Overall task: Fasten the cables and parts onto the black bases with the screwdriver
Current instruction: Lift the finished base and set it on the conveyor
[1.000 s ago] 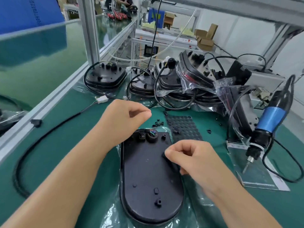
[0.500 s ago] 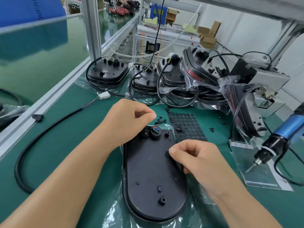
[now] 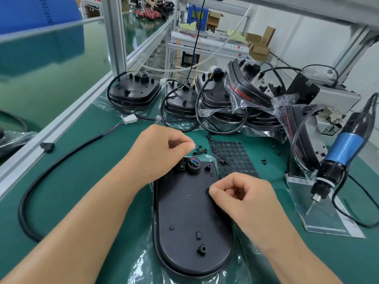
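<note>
a long oval black base [image 3: 190, 218] lay flat on clear plastic wrap [image 3: 141, 265] on the green mat [image 3: 86, 181], its narrow end toward the far side. the right hand [image 3: 244, 199] rested on the base's right edge, fingers curled in, thumb and forefinger tips pressed together at a small round black part [image 3: 207, 191] on the base; whether they actually pinched it could not be told. the left hand [image 3: 158, 154] sat over the base's far left corner, fingers curled, thumb meeting forefinger, and what it held, if anything, was hidden. just beside it a cable grommet [image 3: 193, 167] with coloured wires stood on the base. a black cable [image 3: 61, 160] looped left across the mat to a white connector [image 3: 129, 120]. beyond the base lay loose screws [image 3: 200, 151] and a black dimpled sheet [image 3: 233, 158]. the blue screwdriver [image 3: 336, 158] hung at right, tip down, touched by neither hand. farther back sat more bases [image 3: 134, 93] with cables, some in plastic.
</note>
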`<state>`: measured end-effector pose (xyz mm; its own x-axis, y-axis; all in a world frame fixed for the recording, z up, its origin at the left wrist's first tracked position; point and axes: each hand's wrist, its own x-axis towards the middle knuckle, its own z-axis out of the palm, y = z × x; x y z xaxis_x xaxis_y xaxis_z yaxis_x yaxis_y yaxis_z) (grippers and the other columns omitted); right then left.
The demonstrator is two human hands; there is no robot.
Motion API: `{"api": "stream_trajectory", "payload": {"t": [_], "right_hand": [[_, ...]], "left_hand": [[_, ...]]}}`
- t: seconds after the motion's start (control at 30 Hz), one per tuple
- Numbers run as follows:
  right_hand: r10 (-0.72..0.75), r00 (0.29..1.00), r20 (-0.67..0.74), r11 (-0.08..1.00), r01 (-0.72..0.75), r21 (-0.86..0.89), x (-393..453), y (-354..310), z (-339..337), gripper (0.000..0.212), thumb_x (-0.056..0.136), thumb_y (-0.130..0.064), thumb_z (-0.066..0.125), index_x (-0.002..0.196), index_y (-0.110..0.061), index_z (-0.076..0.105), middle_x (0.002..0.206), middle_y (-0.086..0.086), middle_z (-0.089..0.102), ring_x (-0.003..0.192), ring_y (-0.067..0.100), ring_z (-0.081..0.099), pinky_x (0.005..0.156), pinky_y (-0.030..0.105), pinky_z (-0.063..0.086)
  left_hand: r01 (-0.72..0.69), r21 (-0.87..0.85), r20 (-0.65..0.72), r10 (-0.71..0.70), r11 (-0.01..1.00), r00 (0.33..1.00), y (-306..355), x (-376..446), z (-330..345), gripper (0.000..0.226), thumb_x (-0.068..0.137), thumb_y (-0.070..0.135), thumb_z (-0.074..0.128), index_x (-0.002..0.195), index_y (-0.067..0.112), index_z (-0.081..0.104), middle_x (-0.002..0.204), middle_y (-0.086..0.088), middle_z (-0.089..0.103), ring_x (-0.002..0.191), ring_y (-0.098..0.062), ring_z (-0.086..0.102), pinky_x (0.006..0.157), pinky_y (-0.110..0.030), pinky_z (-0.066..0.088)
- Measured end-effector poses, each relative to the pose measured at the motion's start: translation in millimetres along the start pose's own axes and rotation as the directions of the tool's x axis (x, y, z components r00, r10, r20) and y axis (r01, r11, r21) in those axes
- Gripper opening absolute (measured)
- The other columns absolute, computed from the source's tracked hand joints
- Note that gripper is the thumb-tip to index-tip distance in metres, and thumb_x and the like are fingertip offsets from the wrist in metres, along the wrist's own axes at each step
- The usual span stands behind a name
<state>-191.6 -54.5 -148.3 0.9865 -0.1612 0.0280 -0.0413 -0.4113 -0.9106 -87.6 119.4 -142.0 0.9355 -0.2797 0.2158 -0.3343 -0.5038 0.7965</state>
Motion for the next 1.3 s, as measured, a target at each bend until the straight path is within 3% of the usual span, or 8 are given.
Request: {"api": "stream_trajectory", "payload": {"t": [0.3, 0.4, 0.57, 0.73, 0.9, 1.07, 1.2, 1.3], "right_hand": [[0.01, 0.998, -0.054, 0.996, -0.014, -0.082, 1, 1, 5, 0.018, 0.073, -0.015, 0.076, 0.068, -0.032, 0.07, 0.052, -0.013, 0.055, 0.044, 0.0, 0.043, 0.045, 0.009, 0.037], [0.034, 0.998, -0.062, 0.996, -0.039, -0.081, 3, 2, 6, 0.014, 0.072, -0.014, 0.077, 0.07, -0.025, 0.069, 0.053, -0.014, 0.055, 0.045, 0.0, 0.044, 0.047, 0.011, 0.038], [0.14, 0.99, 0.006, 0.989, -0.14, 0.035, 10, 1, -1, 0.028, 0.071, -0.014, 0.08, 0.089, -0.022, 0.06, 0.059, -0.011, 0.057, 0.048, -0.001, 0.048, 0.046, 0.011, 0.039], [0.179, 0.984, -0.023, 0.984, -0.179, 0.024, 12, 7, 5, 0.034, 0.068, -0.035, 0.085, 0.086, -0.023, 0.059, 0.062, -0.011, 0.055, 0.051, 0.001, 0.049, 0.047, 0.013, 0.038], [0.297, 0.953, 0.064, 0.934, -0.304, 0.19, 16, 10, 3, 0.023, 0.076, -0.02, 0.081, 0.083, -0.021, 0.059, 0.077, 0.002, 0.056, 0.066, 0.016, 0.052, 0.055, 0.024, 0.037], [0.275, 0.961, 0.038, 0.947, -0.278, 0.159, 15, 11, 6, 0.02, 0.079, -0.028, 0.077, 0.084, -0.02, 0.059, 0.067, -0.005, 0.057, 0.056, 0.008, 0.049, 0.051, 0.022, 0.037], [0.234, 0.972, 0.034, 0.968, -0.237, 0.083, 15, 13, 4, 0.024, 0.077, -0.029, 0.079, 0.088, -0.021, 0.058, 0.072, -0.001, 0.056, 0.06, 0.011, 0.05, 0.052, 0.022, 0.039], [0.243, 0.965, 0.093, 0.96, -0.254, 0.121, 16, 11, -2, 0.015, 0.084, -0.018, 0.074, 0.087, -0.017, 0.059, 0.072, 0.0, 0.058, 0.057, 0.009, 0.05, 0.049, 0.02, 0.04]], "left_hand": [[-0.01, 0.009, 0.008, 0.01, 1.0, 1.0, -1, -1, 2, 0.008, 0.086, 0.03, 0.068, 0.084, 0.033, 0.074, 0.08, 0.029, 0.069, 0.079, 0.012, 0.063, 0.069, 0.0, 0.045], [-0.004, 0.007, 0.008, 0.004, 1.0, 1.0, -1, -1, 3, 0.008, 0.086, 0.029, 0.068, 0.083, 0.033, 0.074, 0.079, 0.028, 0.07, 0.078, 0.011, 0.063, 0.071, -0.004, 0.046], [0.001, 0.005, 0.023, -0.001, 1.0, 1.0, -1, -1, 4, 0.011, 0.086, 0.029, 0.067, 0.08, 0.034, 0.073, 0.076, 0.032, 0.067, 0.066, 0.014, 0.06, 0.061, -0.001, 0.042], [0.013, 0.028, 0.025, -0.014, 1.0, 1.0, -2, -1, 4, 0.011, 0.087, 0.032, 0.066, 0.08, 0.036, 0.073, 0.076, 0.033, 0.067, 0.072, 0.013, 0.061, 0.061, -0.005, 0.041], [0.032, 0.025, 0.034, -0.033, 0.999, 0.999, -2, -2, 5, 0.011, 0.088, 0.033, 0.064, 0.085, 0.034, 0.075, 0.073, 0.031, 0.067, 0.063, 0.014, 0.058, 0.058, -0.007, 0.039], [0.048, 0.017, 0.041, -0.048, 0.999, 0.998, 0, -2, 6, 0.014, 0.089, 0.033, 0.063, 0.083, 0.032, 0.075, 0.071, 0.02, 0.069, 0.055, 0.009, 0.055, 0.059, -0.015, 0.042], [0.064, 0.004, 0.031, -0.064, 0.998, 0.997, 0, -2, -1, 0.016, 0.089, 0.034, 0.063, 0.083, 0.029, 0.076, 0.078, 0.007, 0.073, 0.062, 0.0, 0.059, 0.065, -0.02, 0.048], [0.098, -0.018, -0.06, -0.099, 0.995, 0.993, -3, -1, -21, 0.013, 0.087, 0.035, 0.066, 0.078, 0.033, 0.074, 0.074, 0.015, 0.072, 0.072, 0.0, 0.064, 0.069, -0.017, 0.046]]}}
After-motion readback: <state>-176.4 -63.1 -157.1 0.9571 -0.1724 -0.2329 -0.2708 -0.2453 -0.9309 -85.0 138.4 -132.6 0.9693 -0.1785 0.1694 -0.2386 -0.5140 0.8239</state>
